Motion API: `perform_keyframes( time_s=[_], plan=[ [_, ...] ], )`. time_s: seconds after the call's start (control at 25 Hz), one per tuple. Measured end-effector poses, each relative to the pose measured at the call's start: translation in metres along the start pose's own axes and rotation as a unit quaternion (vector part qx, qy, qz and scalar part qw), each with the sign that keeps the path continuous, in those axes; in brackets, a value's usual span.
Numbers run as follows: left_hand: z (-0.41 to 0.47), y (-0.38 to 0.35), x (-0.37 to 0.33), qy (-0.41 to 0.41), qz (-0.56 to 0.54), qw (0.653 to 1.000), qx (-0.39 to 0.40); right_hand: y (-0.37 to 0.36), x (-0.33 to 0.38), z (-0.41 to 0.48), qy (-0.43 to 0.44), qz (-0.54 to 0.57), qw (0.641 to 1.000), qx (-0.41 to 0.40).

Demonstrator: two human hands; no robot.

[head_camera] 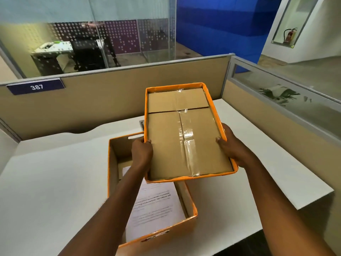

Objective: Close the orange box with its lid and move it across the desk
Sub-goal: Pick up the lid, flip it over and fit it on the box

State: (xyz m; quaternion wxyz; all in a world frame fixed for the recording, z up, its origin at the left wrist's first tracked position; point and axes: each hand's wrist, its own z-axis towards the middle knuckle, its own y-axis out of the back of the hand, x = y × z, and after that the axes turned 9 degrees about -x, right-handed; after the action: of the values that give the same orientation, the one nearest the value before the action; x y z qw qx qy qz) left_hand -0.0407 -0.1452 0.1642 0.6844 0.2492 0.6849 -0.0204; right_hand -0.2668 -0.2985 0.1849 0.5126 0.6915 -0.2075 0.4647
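The orange box [113,172] stands open on the white desk [46,182], with printed paper sheets [156,206] lying inside. I hold its lid [184,133] above the box's far right part, tilted, with its brown taped cardboard underside facing me and an orange rim around it. My left hand [142,150] grips the lid's left edge. My right hand [230,146] grips the lid's right edge. The lid hides the far right corner of the box.
Beige partition walls [110,100] bound the desk at the back and on the right; a blue tag reading 387 [36,87] hangs on the back one. The desk's right edge [313,200] drops off near my right forearm. White desk surface lies left of the box.
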Motion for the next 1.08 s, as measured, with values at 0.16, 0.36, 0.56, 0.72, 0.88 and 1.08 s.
perform_keyframes(
  time_s=[0.16, 0.36, 0.56, 0.72, 0.88, 1.08],
  plan=[
    [0.008, 0.037, 0.016, -0.023, -0.005, 0.999, 0.037, -0.021, 0.026, -0.028, 0.039, 0.027, 0.998, -0.042],
    [0.01, 0.054, 0.027, -0.02, 0.022, 0.999, 0.039, -0.039, 0.04, -0.043, 0.035, 0.005, 0.995, -0.094],
    [0.0, 0.057, 0.003, -0.074, 0.156, 0.984, -0.04, -0.048, 0.046, -0.046, 0.026, 0.018, 0.996, -0.085],
    [-0.032, 0.034, -0.062, -0.228, 0.154, 0.961, -0.036, -0.052, 0.061, -0.05, 0.041, 0.016, 0.99, -0.137],
    [-0.068, -0.012, -0.122, -0.234, 0.157, 0.958, 0.059, -0.059, 0.088, -0.068, 0.117, -0.013, 0.975, -0.186],
    [-0.085, -0.041, -0.151, -0.209, 0.154, 0.966, 0.001, -0.06, 0.101, -0.084, 0.176, 0.082, 0.961, -0.196]
  ],
)
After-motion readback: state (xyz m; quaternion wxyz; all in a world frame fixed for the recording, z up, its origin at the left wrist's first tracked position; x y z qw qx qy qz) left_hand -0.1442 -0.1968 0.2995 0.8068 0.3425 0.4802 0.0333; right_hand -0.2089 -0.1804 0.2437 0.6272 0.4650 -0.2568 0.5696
